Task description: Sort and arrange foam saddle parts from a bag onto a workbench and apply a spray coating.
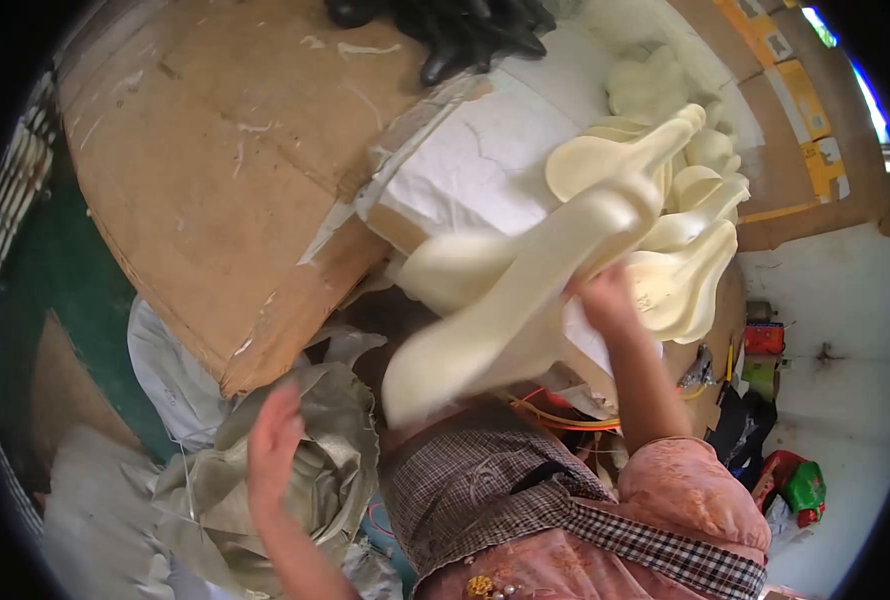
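Nearest to us, our left hand [273,440] hangs with fingers loosely spread over a crumpled grey-green woven sack [310,480] at the lower left; we cannot tell whether it touches the cloth, and it grips nothing. Just right of it, our right hand [605,300] is raised and closed on a long cream-coloured rubbery piece [510,310], shaped like a flattened bulb with a narrow neck, which slants from the lower middle up toward the right and is blurred.

Beyond that piece lies a heap of similar cream pieces [685,230], overlapping on a white sheet [485,160] that covers part of the bench. To the left, a large flattened brown cardboard sheet [215,170] carries scraps of white tape. At the far middle sits a pile of black gloves [465,30]. At the far right, brown cartons with orange-yellow label panels [815,140] stand in a row.

Low on the right, a pale floor [845,400] holds a small red box [763,338] and a red and green bag [800,485].
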Demonstrator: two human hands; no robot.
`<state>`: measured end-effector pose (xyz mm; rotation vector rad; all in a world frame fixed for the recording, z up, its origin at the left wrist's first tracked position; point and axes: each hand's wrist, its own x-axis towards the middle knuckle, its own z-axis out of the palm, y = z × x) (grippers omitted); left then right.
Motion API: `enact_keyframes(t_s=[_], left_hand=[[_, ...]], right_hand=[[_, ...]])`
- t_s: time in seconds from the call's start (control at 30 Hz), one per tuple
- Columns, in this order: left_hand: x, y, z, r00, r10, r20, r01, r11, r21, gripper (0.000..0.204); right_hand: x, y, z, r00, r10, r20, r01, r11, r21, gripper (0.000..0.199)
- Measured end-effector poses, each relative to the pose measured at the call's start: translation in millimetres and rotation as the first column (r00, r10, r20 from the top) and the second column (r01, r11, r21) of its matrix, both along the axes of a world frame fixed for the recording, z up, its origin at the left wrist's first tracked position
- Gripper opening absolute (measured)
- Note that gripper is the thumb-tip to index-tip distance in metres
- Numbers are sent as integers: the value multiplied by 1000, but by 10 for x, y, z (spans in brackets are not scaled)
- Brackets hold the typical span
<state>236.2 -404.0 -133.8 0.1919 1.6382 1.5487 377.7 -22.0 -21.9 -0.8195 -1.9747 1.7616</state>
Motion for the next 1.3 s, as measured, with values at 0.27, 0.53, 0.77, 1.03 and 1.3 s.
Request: enact_keyframes(t_s=[0.27,0.53,0.77,1.03,1.3], left_hand=[[116,3358,683,647,-165,-745,279,960,30,76],[213,3419,79,619,269,-738,-68,954,291,85],[337,1191,-853,758,516,-398,-538,841,67,21],[759,-2527,-2531,871,154,-466,-491,283,-824,25],[55,-3705,-3626,543,-832,118,-170,-246,-954,36]], right_hand=[[413,1437,169,863,-499,-79,495,802,335,86],[682,670,41,953,-120,-277,299,494,817,58],[136,-926,-408,853,522,-18,-433,726,535,29],[-421,-3775,-3220,336,922,193,-894,377,-241,22],[-261,-4311,-5598,-95,712,696,-874,276,-401,62]])
